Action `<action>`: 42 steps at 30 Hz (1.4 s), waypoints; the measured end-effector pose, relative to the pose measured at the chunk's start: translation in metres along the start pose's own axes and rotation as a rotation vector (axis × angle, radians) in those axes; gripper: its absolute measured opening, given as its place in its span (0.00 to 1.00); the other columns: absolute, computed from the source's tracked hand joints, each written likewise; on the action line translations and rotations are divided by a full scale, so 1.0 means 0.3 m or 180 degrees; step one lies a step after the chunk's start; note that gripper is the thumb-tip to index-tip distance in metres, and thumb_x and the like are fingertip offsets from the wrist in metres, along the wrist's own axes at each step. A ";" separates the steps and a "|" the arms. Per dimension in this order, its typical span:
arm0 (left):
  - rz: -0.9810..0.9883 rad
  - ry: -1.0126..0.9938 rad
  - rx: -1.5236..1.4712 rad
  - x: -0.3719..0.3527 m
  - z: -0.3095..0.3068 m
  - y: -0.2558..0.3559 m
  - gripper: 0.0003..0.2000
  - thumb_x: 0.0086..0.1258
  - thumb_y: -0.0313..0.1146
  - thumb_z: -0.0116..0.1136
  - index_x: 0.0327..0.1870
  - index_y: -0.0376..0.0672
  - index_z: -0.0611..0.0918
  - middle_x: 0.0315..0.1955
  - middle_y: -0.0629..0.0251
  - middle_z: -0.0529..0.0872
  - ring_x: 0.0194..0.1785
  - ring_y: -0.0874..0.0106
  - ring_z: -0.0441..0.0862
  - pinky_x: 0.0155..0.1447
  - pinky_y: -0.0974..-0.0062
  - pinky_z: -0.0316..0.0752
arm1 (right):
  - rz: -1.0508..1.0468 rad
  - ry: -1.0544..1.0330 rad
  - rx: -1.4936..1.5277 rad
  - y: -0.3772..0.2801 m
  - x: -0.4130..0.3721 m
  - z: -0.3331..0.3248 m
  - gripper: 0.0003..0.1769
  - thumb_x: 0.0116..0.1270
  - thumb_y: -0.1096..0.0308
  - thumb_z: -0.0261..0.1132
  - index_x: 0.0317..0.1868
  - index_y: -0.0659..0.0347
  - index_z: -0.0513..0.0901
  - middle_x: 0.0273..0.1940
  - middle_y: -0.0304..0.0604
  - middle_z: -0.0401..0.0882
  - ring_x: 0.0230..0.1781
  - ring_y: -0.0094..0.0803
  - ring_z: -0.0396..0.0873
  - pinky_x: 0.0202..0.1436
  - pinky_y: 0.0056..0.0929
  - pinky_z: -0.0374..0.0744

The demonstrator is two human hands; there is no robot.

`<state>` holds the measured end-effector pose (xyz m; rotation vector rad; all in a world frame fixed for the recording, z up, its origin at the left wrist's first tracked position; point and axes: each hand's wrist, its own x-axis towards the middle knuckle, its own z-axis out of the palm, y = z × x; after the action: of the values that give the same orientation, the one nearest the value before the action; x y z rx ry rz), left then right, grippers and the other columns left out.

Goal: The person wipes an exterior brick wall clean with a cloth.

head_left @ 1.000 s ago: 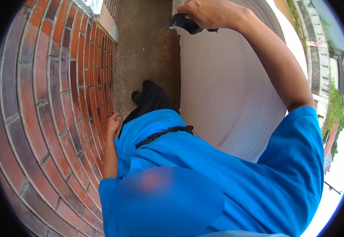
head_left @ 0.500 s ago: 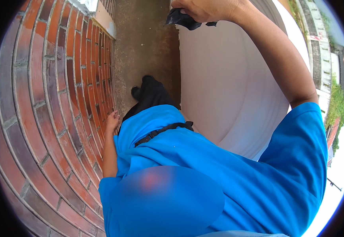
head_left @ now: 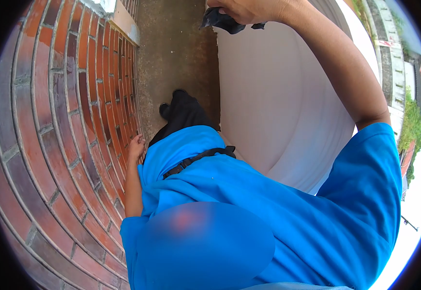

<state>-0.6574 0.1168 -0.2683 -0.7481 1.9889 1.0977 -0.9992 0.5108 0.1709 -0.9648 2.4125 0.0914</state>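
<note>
In the head view my right hand (head_left: 254, 8) is at the top edge, with its fingers closed round a crumpled black cloth (head_left: 222, 21). The cloth hangs over the pale, smooth wall (head_left: 268, 92) on the right, and part of the hand is cut off by the frame. My left hand (head_left: 136, 145) hangs low beside the brick wall (head_left: 82, 125), its fingers loosely bent and a little apart, with nothing visible in them. I cannot tell whether it touches the bricks.
A narrow, stained concrete floor (head_left: 172, 53) runs between both walls, with my dark shoes (head_left: 164, 110) on it. A pale ledge (head_left: 127, 24) juts from the brick side at the top left. Beyond the pale wall are grass (head_left: 412, 123) and buildings.
The floor and walls have shifted very slightly in view. My right hand with the black cloth appears slightly higher and further left in the frame; my left hand keeps its pose.
</note>
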 end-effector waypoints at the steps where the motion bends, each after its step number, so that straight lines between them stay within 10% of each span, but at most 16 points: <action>1: 0.0015 0.0001 -0.0028 0.003 0.000 -0.003 0.23 0.74 0.29 0.56 0.71 0.41 0.74 0.31 0.65 0.83 0.31 0.75 0.81 0.38 0.70 0.78 | 0.0047 -0.0042 0.0059 -0.005 -0.003 -0.006 0.09 0.67 0.69 0.59 0.40 0.65 0.82 0.28 0.55 0.84 0.28 0.45 0.87 0.32 0.42 0.84; 19: 0.0109 0.0001 -0.0033 0.019 0.001 0.006 0.22 0.73 0.29 0.58 0.69 0.39 0.76 0.31 0.63 0.85 0.31 0.74 0.82 0.38 0.71 0.78 | -0.0222 0.0077 -0.0331 0.031 0.025 0.038 0.10 0.60 0.69 0.67 0.40 0.65 0.83 0.30 0.54 0.85 0.33 0.47 0.87 0.37 0.41 0.84; 28: 0.0121 -0.0025 0.0332 -0.022 -0.021 0.070 0.08 0.69 0.31 0.62 0.36 0.36 0.88 0.22 0.65 0.86 0.26 0.75 0.82 0.33 0.72 0.76 | -0.0114 0.0038 -0.0247 0.028 0.029 0.040 0.11 0.60 0.69 0.67 0.41 0.65 0.82 0.30 0.54 0.86 0.32 0.45 0.88 0.36 0.40 0.84; 42: 0.0112 -0.0005 0.0018 -0.013 -0.019 0.064 0.06 0.63 0.24 0.67 0.30 0.41 0.80 0.20 0.69 0.81 0.24 0.77 0.79 0.29 0.74 0.73 | 0.0090 0.0147 -0.0425 0.019 0.045 0.082 0.12 0.64 0.77 0.62 0.47 0.63 0.85 0.36 0.52 0.87 0.39 0.44 0.88 0.42 0.39 0.87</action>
<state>-0.6717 0.1214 -0.2545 -0.7115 2.0101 1.1123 -1.0000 0.5129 0.1423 -1.0018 2.4887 0.2457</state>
